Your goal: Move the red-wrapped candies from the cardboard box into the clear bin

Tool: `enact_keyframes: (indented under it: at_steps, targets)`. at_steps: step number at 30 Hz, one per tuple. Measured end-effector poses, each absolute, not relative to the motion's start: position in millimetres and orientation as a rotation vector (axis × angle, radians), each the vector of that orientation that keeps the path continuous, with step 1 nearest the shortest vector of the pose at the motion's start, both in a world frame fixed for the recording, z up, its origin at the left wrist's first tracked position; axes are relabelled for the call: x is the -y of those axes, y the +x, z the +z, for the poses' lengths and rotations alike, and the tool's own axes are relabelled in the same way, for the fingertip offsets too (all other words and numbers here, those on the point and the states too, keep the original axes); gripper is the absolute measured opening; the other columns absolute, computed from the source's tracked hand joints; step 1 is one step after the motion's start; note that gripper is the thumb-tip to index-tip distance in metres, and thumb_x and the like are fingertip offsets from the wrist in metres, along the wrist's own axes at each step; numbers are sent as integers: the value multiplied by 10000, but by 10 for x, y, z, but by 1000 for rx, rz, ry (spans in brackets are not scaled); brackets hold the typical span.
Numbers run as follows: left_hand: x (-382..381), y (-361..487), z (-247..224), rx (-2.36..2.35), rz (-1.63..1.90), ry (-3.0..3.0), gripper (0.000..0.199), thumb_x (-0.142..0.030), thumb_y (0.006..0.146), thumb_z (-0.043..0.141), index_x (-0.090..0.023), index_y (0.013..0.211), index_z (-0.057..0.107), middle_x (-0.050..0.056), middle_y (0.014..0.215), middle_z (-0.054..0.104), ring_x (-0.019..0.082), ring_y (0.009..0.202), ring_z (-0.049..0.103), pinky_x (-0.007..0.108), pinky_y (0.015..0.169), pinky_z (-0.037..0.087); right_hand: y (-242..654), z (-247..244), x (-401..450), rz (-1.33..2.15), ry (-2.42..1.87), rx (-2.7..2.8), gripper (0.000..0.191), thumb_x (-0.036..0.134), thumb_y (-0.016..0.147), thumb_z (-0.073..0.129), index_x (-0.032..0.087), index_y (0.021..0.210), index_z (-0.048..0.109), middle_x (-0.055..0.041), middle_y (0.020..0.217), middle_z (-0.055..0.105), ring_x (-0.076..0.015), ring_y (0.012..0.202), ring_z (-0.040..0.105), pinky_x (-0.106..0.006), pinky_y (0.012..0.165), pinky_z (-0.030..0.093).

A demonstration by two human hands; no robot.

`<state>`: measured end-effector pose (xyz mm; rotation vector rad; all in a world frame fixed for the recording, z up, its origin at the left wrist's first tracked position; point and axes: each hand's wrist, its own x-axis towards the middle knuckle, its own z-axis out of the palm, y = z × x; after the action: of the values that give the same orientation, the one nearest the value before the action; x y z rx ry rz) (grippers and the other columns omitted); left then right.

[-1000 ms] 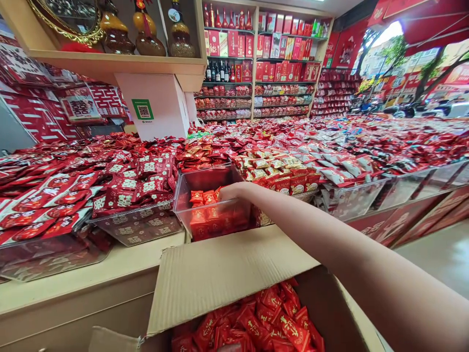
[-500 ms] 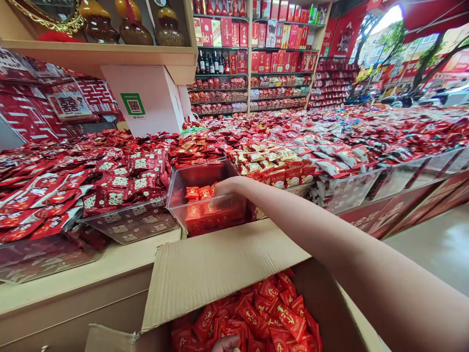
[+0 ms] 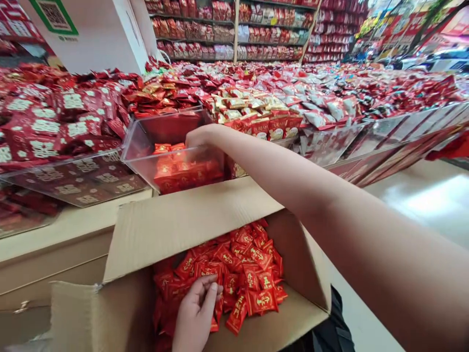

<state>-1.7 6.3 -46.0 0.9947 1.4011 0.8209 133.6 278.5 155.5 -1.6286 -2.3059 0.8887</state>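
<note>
Inside an open cardboard box [image 3: 157, 234] lies a heap of small red candy packets [image 3: 256, 278] with gold lettering. My left hand [image 3: 198, 308] is over the left part of this heap, its fingers curled and thumb close to the fingertips. Whatever they hold, if anything, is hidden. My right hand [image 3: 201, 137] reaches down into a clear plastic bin [image 3: 135, 149] just behind the box. Red packets [image 3: 164, 166] lie in neat rows at the bottom of that bin, beside the hand. Its fingers are hidden below the bin's rim, behind the packets and plastic.
Heaped bins of maroon packets [image 3: 78, 127] flank the clear bin on the left, and durian-labelled packets [image 3: 273, 128] on the right. A white pillar [image 3: 98, 39] with a QR sign stands behind. Stocked shelves [image 3: 194, 32] line the back. One box flap [image 3: 73, 313] sticks out left.
The view has tilted down and shifted, bringing more of the box into sight. My left hand, barely visible before, now shows over the heap. My right hand stays inside the clear bin.
</note>
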Motion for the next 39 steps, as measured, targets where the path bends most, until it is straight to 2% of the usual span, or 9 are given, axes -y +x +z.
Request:
enact_keyframes:
  at_steps: [8, 14, 20, 24, 27, 29, 32, 35, 39]
  targets:
    - [-58, -7, -567, -1390, 683, 1178, 269, -391, 733, 516, -186, 898, 572, 32, 843, 649, 189, 824, 612, 294, 775, 481, 1348, 1601, -2837, 1041, -1703, 2574, 333, 325, 760, 519, 2, 784, 596, -26, 745, 560, -174, 869, 557, -245, 697, 455]
    - [-39, 27, -628, -1416, 562, 1305, 290, -375, 731, 505, -180, 926, 593, 50, 856, 662, 189, 833, 606, 286, 772, 462, 1351, 1599, -2766, 927, -1614, 2572, 274, 285, 731, 568, 11, 734, 574, -33, 727, 587, -159, 829, 577, -279, 720, 459]
    - [19, 171, -467, -1385, 328, 1505, 268, -309, 725, 509, -220, 949, 627, 56, 928, 669, 198, 840, 609, 315, 802, 443, 1369, 1584, -2799, 944, -1527, 2542, 565, 377, 836, 248, -66, 577, 486, 32, 606, 534, -55, 714, 570, -161, 650, 393]
    - [-80, 371, -243, -1317, 79, 2044, 327, -255, 798, 379, -189, 1042, 585, 81, 1053, 624, 195, 938, 579, 327, 843, 436, 1387, 1608, -2771, 987, -1569, 2521, 627, 377, 835, 165, -105, 635, 512, 16, 628, 546, -81, 783, 569, -178, 674, 388]
    - [-320, 591, -197, -1233, 59, 2245, 371, -208, 824, 306, -161, 1104, 546, 93, 1136, 578, 195, 1057, 503, 343, 934, 366, 1398, 1621, -2756, 1007, -1584, 2579, 553, 417, 807, 354, -92, 757, 562, -53, 735, 605, -158, 909, 558, -234, 759, 401]
    - [-529, 737, -255, -1140, 40, 2341, 385, -193, 822, 316, -221, 1157, 503, 36, 1276, 475, 179, 1197, 364, 336, 1014, 260, 1406, 1626, -2757, 1014, -1589, 2608, 539, 449, 731, 501, -74, 837, 577, -105, 822, 624, -200, 972, 537, -257, 812, 398]
    - [-793, 866, -418, -1165, -38, 2417, 436, -295, 784, 423, -305, 1221, 421, 12, 1392, 306, 270, 1274, 209, 467, 1026, 168, 1424, 1643, -2762, 1028, -1551, 2629, 566, 456, 711, 541, -63, 935, 562, -142, 920, 616, -217, 1017, 512, -275, 845, 388]
    - [-878, 823, -559, -1343, -131, 2404, 486, -435, 782, 397, -289, 1245, 393, 108, 1380, 310, 355, 1256, 212, 575, 967, 158, 1443, 1669, -2756, 1058, -1502, 2646, 574, 444, 711, 553, -60, 986, 539, -145, 954, 608, -230, 1019, 510, -286, 825, 404]
    - [-755, 612, -586, -1484, -240, 2356, 498, -516, 791, 310, -343, 1256, 354, 110, 1387, 286, 348, 1252, 224, 560, 937, 212, 1442, 1673, -2747, 1086, -1491, 2629, 565, 427, 715, 550, -63, 994, 534, -126, 929, 613, -233, 986, 527, -283, 782, 422]
